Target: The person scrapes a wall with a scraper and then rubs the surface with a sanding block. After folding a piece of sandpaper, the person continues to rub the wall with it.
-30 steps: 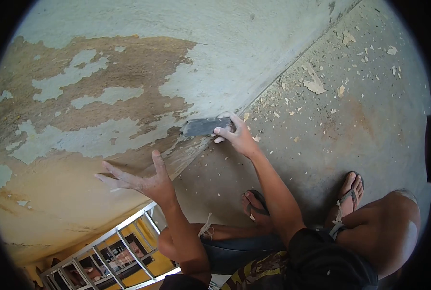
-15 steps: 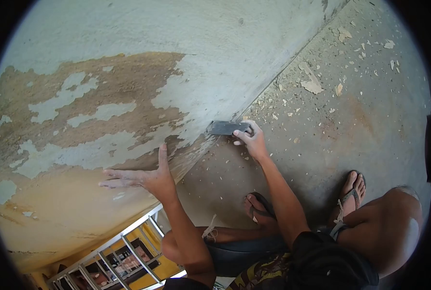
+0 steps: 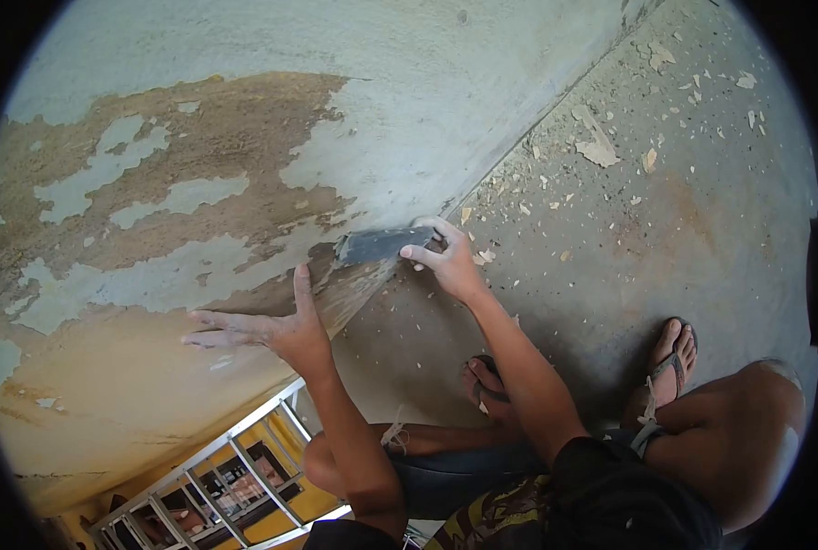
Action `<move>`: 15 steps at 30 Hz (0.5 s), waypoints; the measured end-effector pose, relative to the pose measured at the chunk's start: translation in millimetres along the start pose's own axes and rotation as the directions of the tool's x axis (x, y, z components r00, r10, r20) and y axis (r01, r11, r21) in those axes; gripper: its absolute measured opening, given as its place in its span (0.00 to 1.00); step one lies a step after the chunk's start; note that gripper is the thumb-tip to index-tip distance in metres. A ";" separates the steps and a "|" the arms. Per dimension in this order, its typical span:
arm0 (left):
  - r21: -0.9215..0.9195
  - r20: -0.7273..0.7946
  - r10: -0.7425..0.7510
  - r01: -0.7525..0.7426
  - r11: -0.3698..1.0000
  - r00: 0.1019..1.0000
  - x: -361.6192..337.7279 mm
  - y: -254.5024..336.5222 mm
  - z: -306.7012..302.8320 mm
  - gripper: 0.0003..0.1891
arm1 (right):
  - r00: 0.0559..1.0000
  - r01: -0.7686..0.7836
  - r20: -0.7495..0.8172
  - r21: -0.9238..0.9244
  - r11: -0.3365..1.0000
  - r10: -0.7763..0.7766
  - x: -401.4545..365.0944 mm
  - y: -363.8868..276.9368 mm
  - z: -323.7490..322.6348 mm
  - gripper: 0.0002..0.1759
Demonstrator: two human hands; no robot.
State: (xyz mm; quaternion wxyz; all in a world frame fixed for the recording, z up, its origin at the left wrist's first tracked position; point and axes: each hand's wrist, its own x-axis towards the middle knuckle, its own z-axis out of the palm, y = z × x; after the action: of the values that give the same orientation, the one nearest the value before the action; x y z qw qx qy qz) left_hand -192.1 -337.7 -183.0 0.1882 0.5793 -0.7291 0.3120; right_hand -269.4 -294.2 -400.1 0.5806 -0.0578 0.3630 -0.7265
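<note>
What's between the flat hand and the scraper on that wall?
Between left hand and scraper: only scraped brownish wall, in the head view.

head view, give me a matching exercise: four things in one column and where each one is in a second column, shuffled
Things
1. dark grey flat scraper
2. bare left hand
3. pale paint flakes
4. dark flip-flop sandals

Places
A. scattered on the grey concrete floor
B. spread flat, fingers open, on the peeling painted wall
C. worn on the person's feet
D. gripped by the right hand, edge against the foot of the wall

Pairs: 1-D, 2-B, 3-A, 4-C
</note>
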 end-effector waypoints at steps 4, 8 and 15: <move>-0.097 -0.020 -0.005 0.003 0.995 1.000 1.7 -0.7 0.7 0.73 | 0.991 -0.031 -0.123 0.107 0.994 0.044 1.6 28.3 -27.3 0.18; -0.179 -0.013 0.025 -0.027 0.984 1.000 2.3 1.0 2.9 0.71 | 0.998 -0.020 -0.059 0.116 0.993 0.027 -11.9 13.2 -20.2 0.18; -0.125 0.016 0.010 -0.008 0.992 1.000 0.7 -0.4 -0.6 0.70 | 0.997 -0.027 -0.069 0.175 0.984 0.040 -1.3 20.3 -24.1 0.20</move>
State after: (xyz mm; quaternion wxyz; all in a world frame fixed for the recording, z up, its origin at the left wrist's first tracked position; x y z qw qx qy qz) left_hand -191.9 -337.9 -182.1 0.2165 0.5658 -0.7513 0.2619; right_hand -264.8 -283.2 -429.3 0.5820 0.0254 0.3197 -0.7472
